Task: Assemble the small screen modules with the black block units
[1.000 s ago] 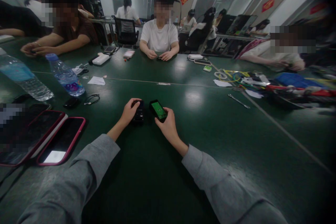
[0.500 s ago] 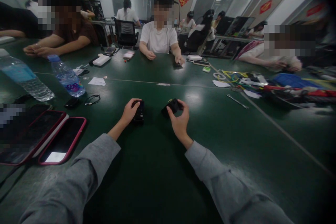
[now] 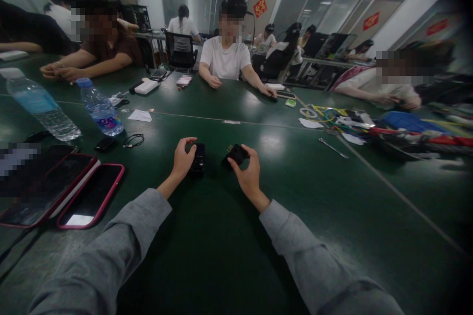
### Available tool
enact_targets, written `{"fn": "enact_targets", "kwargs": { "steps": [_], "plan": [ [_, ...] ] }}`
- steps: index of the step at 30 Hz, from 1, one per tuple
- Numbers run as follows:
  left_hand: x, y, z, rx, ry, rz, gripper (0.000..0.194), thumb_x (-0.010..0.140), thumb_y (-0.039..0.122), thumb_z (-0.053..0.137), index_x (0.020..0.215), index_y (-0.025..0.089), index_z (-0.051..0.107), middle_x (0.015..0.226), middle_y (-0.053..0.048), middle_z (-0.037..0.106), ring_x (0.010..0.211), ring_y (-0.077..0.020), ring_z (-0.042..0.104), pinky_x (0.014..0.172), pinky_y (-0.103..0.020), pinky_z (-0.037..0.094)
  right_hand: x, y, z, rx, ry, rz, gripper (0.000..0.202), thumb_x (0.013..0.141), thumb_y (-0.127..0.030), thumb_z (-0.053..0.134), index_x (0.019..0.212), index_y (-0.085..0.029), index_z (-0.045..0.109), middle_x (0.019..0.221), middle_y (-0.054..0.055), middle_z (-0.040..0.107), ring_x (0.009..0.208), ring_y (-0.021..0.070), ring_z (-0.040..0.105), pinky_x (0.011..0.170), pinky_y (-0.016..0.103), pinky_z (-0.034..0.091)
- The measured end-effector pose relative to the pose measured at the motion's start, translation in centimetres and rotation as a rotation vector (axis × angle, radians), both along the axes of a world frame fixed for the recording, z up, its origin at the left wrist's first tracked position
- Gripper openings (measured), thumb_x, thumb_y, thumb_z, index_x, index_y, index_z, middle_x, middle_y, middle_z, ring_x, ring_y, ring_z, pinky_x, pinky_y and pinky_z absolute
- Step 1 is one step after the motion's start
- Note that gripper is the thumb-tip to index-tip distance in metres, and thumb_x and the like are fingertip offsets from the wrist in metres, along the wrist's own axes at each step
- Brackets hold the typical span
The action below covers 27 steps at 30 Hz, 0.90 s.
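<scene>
Black module point(image 3: 240, 154) | right hand point(image 3: 250, 171) | green face now hidden, gold pins point(image 3: 229, 148) showing

black device point(image 3: 199, 158), black block point(image 3: 239, 154) with gold-coloured pins point(image 3: 229, 148), green table point(image 3: 332, 202), grey sleeves point(image 3: 138, 231), pinkish-red-rimmed phone point(image 3: 90, 197)

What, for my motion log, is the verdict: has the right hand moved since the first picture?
Yes, rightward: the right hand sits farther right relative to the pale strip beyond it.
</scene>
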<state>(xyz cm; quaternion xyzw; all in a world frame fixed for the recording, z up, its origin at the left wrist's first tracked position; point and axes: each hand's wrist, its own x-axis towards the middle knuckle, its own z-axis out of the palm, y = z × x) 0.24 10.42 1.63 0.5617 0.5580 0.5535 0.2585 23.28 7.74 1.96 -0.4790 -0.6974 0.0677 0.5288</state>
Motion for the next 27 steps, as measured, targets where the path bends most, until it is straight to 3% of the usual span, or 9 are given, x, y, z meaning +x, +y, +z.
{"fn": "enact_targets", "kwargs": {
  "steps": [4,8,16,20,27],
  "plan": [
    [0.9,-0.9,2.1,0.128,0.207,0.021,0.023,0.092,0.028,0.049,0.108,0.021,0.063,0.117,-0.007,0.063,0.117,-0.0211,0.053,0.106,-0.042,0.036,-0.6,-0.4,-0.1,0.033,-0.086,0.057,0.053,0.087,-0.044,0.064,0.132,-0.024,0.045,0.124,0.011,0.057,0.117,0.0268,0.053,0.098,0.048,0.044],
    [1.7,-1.0,3.1,0.118,0.326,-0.117,0.025,0.093,0.037,0.048,0.098,0.024,0.068,0.11,-0.005,0.068,0.118,-0.0231,0.052,0.108,-0.045,0.032,-1.1,-0.7,-0.3,0.079,-0.165,0.116,0.057,0.085,-0.043,0.067,0.133,-0.024,0.043,0.122,0.011,0.059,0.116,0.0272,0.054,0.098,0.048,0.044],
    [1.9,-0.5,2.1,-0.014,0.339,-0.344,0.028,0.093,0.042,0.048,0.096,0.026,0.07,0.113,-0.004,0.069,0.124,-0.0235,0.05,0.111,-0.05,0.027,-1.1,-0.5,-0.5,-0.052,-0.137,0.112,0.062,0.084,-0.046,0.067,0.136,-0.024,0.041,0.125,0.012,0.057,0.115,0.0289,0.055,0.096,0.049,0.045],
    [1.9,-0.4,2.2,-0.014,0.305,-0.442,0.022,0.09,0.041,0.052,0.093,0.026,0.069,0.11,-0.004,0.069,0.125,-0.0237,0.05,0.111,-0.049,0.028,-1.1,-0.2,-0.8,-0.064,-0.153,0.139,0.058,0.083,-0.037,0.068,0.133,-0.023,0.042,0.128,0.012,0.056,0.118,0.0286,0.054,0.097,0.049,0.044],
    [2.1,-0.8,2.1,-0.042,0.292,-0.398,0.026,0.092,0.043,0.047,0.097,0.023,0.063,0.119,-0.008,0.063,0.123,-0.0243,0.051,0.109,-0.048,0.032,-1.1,0.7,-1.3,-0.15,-0.164,0.211,0.048,0.081,-0.023,0.063,0.127,-0.023,0.046,0.122,0.01,0.058,0.114,0.0269,0.055,0.095,0.047,0.044]
  ]
}}
